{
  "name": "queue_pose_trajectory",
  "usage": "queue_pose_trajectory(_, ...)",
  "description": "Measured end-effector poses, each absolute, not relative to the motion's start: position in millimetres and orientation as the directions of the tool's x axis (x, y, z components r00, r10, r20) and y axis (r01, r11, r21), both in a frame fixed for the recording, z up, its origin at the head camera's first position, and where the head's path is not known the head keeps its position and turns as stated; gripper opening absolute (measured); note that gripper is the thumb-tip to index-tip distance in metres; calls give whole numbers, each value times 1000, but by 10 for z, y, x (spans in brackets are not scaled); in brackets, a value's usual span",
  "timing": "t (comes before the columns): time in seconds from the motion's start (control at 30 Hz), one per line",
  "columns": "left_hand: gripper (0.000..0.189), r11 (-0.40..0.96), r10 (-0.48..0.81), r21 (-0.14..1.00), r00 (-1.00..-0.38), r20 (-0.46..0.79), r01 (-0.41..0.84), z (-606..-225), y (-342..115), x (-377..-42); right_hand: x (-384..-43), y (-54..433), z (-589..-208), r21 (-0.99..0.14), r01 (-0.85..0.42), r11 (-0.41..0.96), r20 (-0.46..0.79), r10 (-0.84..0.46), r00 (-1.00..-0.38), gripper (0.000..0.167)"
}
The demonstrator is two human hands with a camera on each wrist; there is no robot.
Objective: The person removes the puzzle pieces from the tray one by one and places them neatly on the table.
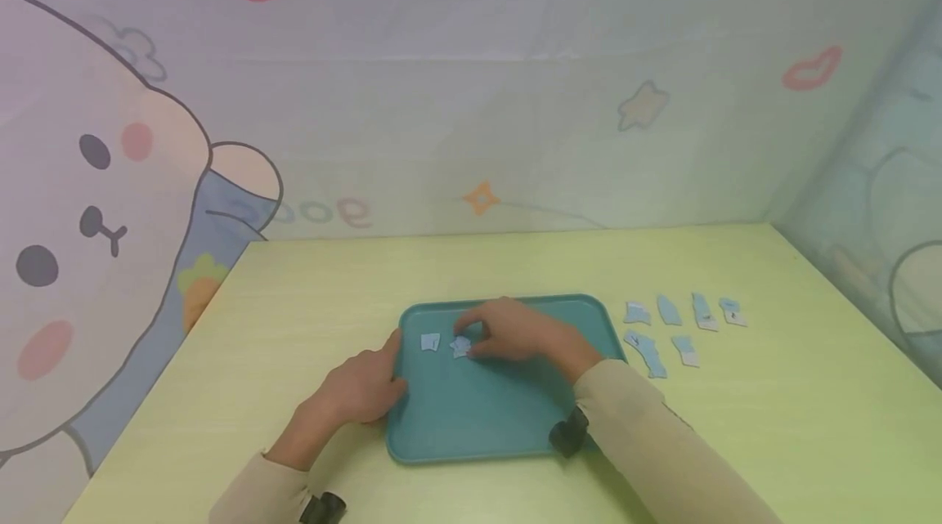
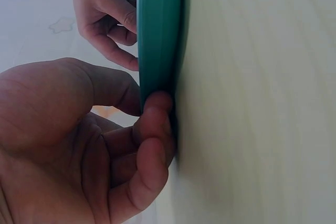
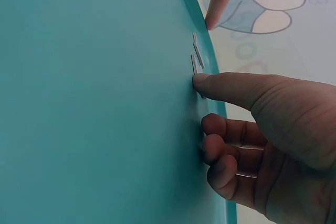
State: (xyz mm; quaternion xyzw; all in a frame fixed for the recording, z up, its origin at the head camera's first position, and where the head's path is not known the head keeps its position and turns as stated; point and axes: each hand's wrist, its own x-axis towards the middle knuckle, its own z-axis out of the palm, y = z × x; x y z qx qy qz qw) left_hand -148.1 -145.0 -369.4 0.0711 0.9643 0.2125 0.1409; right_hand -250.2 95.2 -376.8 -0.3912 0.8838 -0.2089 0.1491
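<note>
A teal tray [image 1: 486, 418] lies on the table. My left hand [image 1: 364, 387] grips its left edge; in the left wrist view the thumb meets the rim from above while the fingers curl under the tray [image 2: 157, 30]. Over the tray's upper left part, my right hand [image 1: 515, 329] pinches a small irregular light-blue paper piece [image 1: 460, 347] between thumb and index finger, at the tray surface. In the right wrist view, that paper piece [image 3: 193, 65] shows edge-on at the thumb tip. A squarish blue paper piece [image 1: 430, 342] with a dark mark lies just left of it.
Several more blue-and-white paper pieces [image 1: 669, 310] lie on the pale yellow table [image 1: 309, 279] right of the tray, some marked in dark ink. A long, jagged piece [image 1: 648, 354] lies closest to the tray's right rim. A printed cloth backdrop [image 1: 441, 99] stands behind the table.
</note>
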Motion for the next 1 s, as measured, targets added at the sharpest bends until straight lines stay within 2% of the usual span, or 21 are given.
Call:
queue_pose_trajectory(0.23,75,902,192,426,-950,-247,72,-3683,-1451,-1471,-2486,951,-3762,-490,-620,613,-104,-747,-656,35)
queue_pose_trajectory(0.5,76,898,195,434,-949,-248,71,-3686,-1453,-1469,-2473,996,-3766,-560,-585,586,-74,-739,-669,32)
queue_pose_trajectory(0.77,76,897,195,436,-949,-248,70,-3690,-1444,-1467,-2455,1135,-3681,-568,-578,585,-17,-711,-703,35)
queue_pose_trajectory(1.0,77,898,198,434,-948,-248,74,-3680,-1445,-1477,-2406,1280,-3565,-589,-544,598,-18,-683,-730,39)
